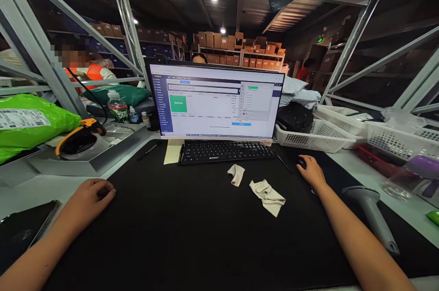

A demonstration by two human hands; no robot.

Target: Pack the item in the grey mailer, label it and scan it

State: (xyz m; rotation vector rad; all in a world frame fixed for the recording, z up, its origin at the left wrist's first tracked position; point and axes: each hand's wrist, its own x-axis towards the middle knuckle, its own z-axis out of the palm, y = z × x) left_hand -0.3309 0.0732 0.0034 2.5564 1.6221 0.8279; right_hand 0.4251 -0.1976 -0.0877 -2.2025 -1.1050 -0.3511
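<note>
The left hand (89,199) rests at the left edge of the mat (171,231), fingers loosely curled, a gap between thumb and forefinger. On the right, the right hand (313,173) curves over the mouse (302,161), which seems gripped, though the hand hides most of it. Two cloths (268,196) lie between the hands, nearer than the keyboard (226,153) and monitor (209,119). A scanner (373,215) lies right of the right forearm.
</note>
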